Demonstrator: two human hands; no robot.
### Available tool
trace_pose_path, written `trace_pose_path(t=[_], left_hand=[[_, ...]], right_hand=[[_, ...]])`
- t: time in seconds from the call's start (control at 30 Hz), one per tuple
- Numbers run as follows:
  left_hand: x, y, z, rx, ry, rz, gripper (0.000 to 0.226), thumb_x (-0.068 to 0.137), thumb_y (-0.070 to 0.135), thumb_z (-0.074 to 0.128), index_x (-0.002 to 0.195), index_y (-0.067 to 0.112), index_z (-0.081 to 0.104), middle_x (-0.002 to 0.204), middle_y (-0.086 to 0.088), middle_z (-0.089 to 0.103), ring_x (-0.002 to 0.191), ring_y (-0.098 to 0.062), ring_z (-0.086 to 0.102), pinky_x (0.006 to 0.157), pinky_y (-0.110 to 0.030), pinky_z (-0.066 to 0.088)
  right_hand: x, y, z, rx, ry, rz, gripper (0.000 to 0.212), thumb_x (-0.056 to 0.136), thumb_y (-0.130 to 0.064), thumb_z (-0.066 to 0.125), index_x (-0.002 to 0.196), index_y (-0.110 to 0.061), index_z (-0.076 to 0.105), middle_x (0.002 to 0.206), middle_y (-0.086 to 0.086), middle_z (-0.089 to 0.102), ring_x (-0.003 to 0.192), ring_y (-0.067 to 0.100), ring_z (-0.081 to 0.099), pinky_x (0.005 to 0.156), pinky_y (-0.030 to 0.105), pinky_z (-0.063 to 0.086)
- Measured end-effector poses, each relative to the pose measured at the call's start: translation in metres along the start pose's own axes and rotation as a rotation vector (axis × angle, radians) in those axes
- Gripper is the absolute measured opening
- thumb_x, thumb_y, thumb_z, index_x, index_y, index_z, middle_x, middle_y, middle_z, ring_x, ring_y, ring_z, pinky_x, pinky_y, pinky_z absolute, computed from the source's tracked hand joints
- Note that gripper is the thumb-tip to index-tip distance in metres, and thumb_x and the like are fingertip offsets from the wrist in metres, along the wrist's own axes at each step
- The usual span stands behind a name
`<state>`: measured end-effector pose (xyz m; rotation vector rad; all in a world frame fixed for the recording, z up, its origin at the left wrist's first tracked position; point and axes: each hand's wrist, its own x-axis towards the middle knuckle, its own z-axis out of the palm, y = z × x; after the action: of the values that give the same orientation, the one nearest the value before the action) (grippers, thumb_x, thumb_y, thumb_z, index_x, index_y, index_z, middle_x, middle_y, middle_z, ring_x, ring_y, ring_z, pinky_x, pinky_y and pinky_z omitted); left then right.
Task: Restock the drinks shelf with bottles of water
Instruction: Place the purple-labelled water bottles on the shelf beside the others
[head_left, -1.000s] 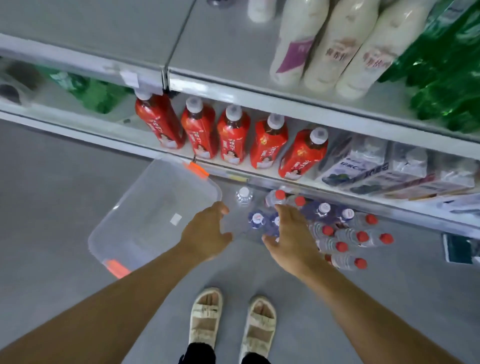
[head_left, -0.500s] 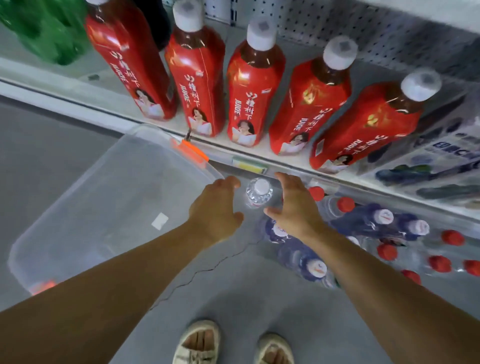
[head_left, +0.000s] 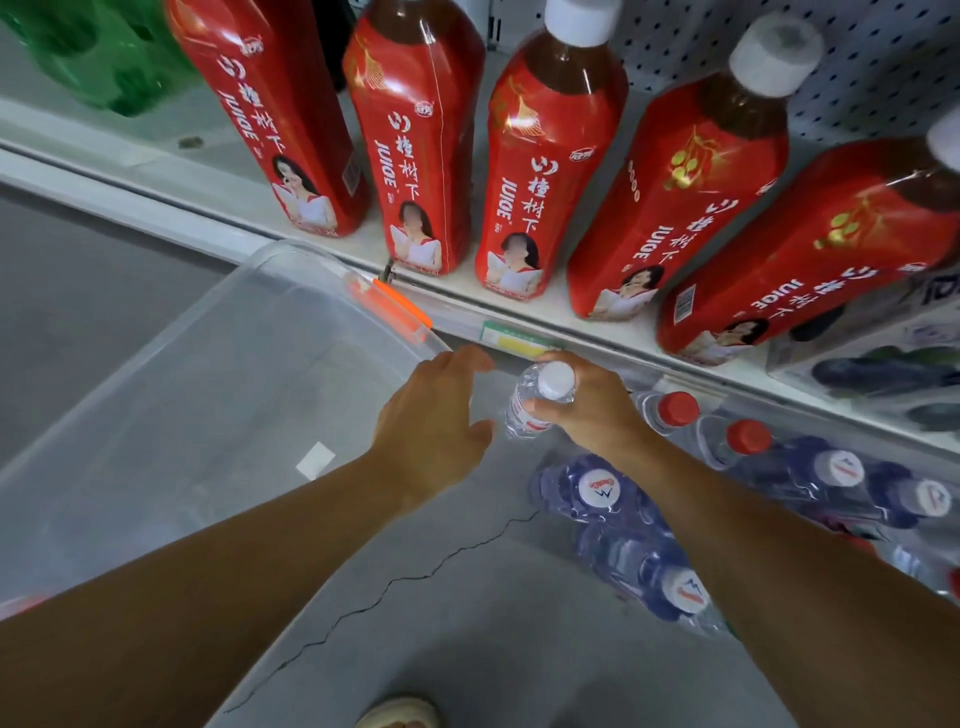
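Observation:
A small clear water bottle (head_left: 530, 400) with a white cap stands on the floor below the shelf edge. My right hand (head_left: 587, 410) grips it just under the cap. My left hand (head_left: 431, 421) hovers beside it on the left, fingers loosely spread, holding nothing. To the right on the floor lie more water bottles: red-capped ones (head_left: 675, 410) and blue-wrapped ones with white caps (head_left: 597, 491). The drinks shelf (head_left: 571, 317) runs above them.
Several tall red juice bottles (head_left: 421, 145) stand in a row on the shelf. Green bottles (head_left: 104, 57) sit at the far left. A clear plastic bin (head_left: 208, 395) with orange clips lies on the grey floor to the left. One shoe tip (head_left: 400, 714) shows at the bottom.
The view has dropped closer to the floor. My right hand has closed on the white-capped water bottle. My left hand stays beside it.

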<state>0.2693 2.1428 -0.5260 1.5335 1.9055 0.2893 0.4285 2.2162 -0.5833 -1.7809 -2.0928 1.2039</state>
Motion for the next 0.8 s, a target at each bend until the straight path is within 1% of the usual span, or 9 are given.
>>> trace_pose_path(t=[0.13, 0.23, 0.37, 0.47, 0.53, 0.6, 0.67, 0.7, 0.8], left_hand=[[-0.008, 0.009, -0.015, -0.015, 0.008, -0.014, 0.053, 0.083, 0.022, 0.069, 0.130, 0.023, 0.045, 0.128, 0.002, 0.054, 0.117, -0.018, 0.050, 0.100, -0.036, 0.045], [-0.016, 0.022, -0.033, -0.033, 0.003, -0.009, 0.053, 0.082, 0.020, 0.070, 0.129, 0.020, 0.045, 0.127, 0.001, 0.055, 0.118, -0.020, 0.051, 0.099, -0.036, 0.044], [-0.035, 0.054, -0.069, -0.116, -0.067, -0.036, 0.058, 0.081, 0.020, 0.071, 0.131, 0.019, 0.041, 0.127, -0.002, 0.055, 0.115, -0.019, 0.051, 0.091, -0.025, 0.040], [-0.054, 0.083, -0.104, -0.239, -0.116, -0.055, 0.066, 0.077, 0.019, 0.075, 0.132, 0.023, 0.039, 0.127, 0.001, 0.054, 0.106, -0.013, 0.050, 0.075, -0.020, 0.043], [-0.069, 0.104, -0.131, -0.334, -0.129, -0.085, 0.070, 0.073, 0.020, 0.079, 0.131, 0.024, 0.040, 0.122, 0.002, 0.053, 0.101, -0.011, 0.050, 0.062, -0.015, 0.043], [-0.082, 0.125, -0.159, -0.388, -0.147, -0.086, 0.072, 0.070, 0.019, 0.082, 0.130, 0.022, 0.041, 0.118, 0.002, 0.053, 0.102, -0.011, 0.050, 0.065, -0.014, 0.041], [-0.096, 0.148, -0.189, -0.430, -0.173, -0.089, 0.070, 0.069, 0.016, 0.082, 0.126, 0.023, 0.042, 0.118, 0.001, 0.052, 0.105, -0.014, 0.051, 0.070, -0.016, 0.042], [-0.103, 0.160, -0.204, -0.448, -0.187, -0.093, 0.068, 0.069, 0.013, 0.082, 0.122, 0.025, 0.042, 0.119, 0.001, 0.052, 0.105, -0.016, 0.052, 0.073, -0.018, 0.042], [-0.123, 0.194, -0.251, -0.479, -0.237, -0.086, 0.070, 0.065, 0.009, 0.084, 0.120, 0.023, 0.044, 0.118, -0.001, 0.052, 0.107, -0.020, 0.052, 0.080, -0.025, 0.046]], right_hand=[[-0.009, -0.005, -0.015, 0.056, 0.053, 0.053, 0.043, 0.076, -0.027, 0.077, 0.114, -0.013, 0.063, 0.107, 0.003, 0.067, 0.101, 0.020, 0.059, 0.082, 0.023, 0.041], [-0.025, -0.020, -0.045, 0.136, 0.090, 0.058, 0.034, 0.077, -0.028, 0.076, 0.105, -0.012, 0.066, 0.100, 0.002, 0.069, 0.093, 0.017, 0.062, 0.080, 0.026, 0.046], [-0.055, -0.057, -0.102, 0.299, 0.128, 0.087, 0.022, 0.078, -0.026, 0.075, 0.096, -0.014, 0.070, 0.093, 0.000, 0.071, 0.089, 0.015, 0.066, 0.078, 0.027, 0.051], [-0.082, -0.097, -0.152, 0.296, 0.154, 0.072, 0.024, 0.081, -0.032, 0.072, 0.096, -0.013, 0.072, 0.087, -0.001, 0.070, 0.076, 0.004, 0.063, 0.058, 0.007, 0.044], [-0.100, -0.126, -0.186, 0.287, 0.170, 0.074, 0.018, 0.082, -0.036, 0.070, 0.085, -0.018, 0.070, 0.079, -0.004, 0.068, 0.068, -0.003, 0.058, 0.051, 0.004, 0.040], [-0.117, -0.156, -0.217, 0.272, 0.177, 0.082, 0.020, 0.083, -0.040, 0.068, 0.073, -0.023, 0.063, 0.072, -0.008, 0.064, 0.067, 0.001, 0.060, 0.059, 0.012, 0.048], [-0.135, -0.185, -0.245, 0.271, 0.177, 0.097, 0.023, 0.082, -0.044, 0.067, 0.077, -0.022, 0.064, 0.074, -0.004, 0.066, 0.072, 0.011, 0.065, 0.068, 0.030, 0.055], [-0.144, -0.201, -0.260, 0.270, 0.181, 0.100, 0.026, 0.082, -0.046, 0.066, 0.080, -0.021, 0.066, 0.075, -0.004, 0.066, 0.072, 0.011, 0.065, 0.065, 0.031, 0.054], [-0.172, -0.249, -0.302, 0.250, 0.206, 0.070, 0.027, 0.083, -0.049, 0.063, 0.081, -0.023, 0.066, 0.070, -0.011, 0.062, 0.065, -0.001, 0.057, 0.053, 0.020, 0.043]])
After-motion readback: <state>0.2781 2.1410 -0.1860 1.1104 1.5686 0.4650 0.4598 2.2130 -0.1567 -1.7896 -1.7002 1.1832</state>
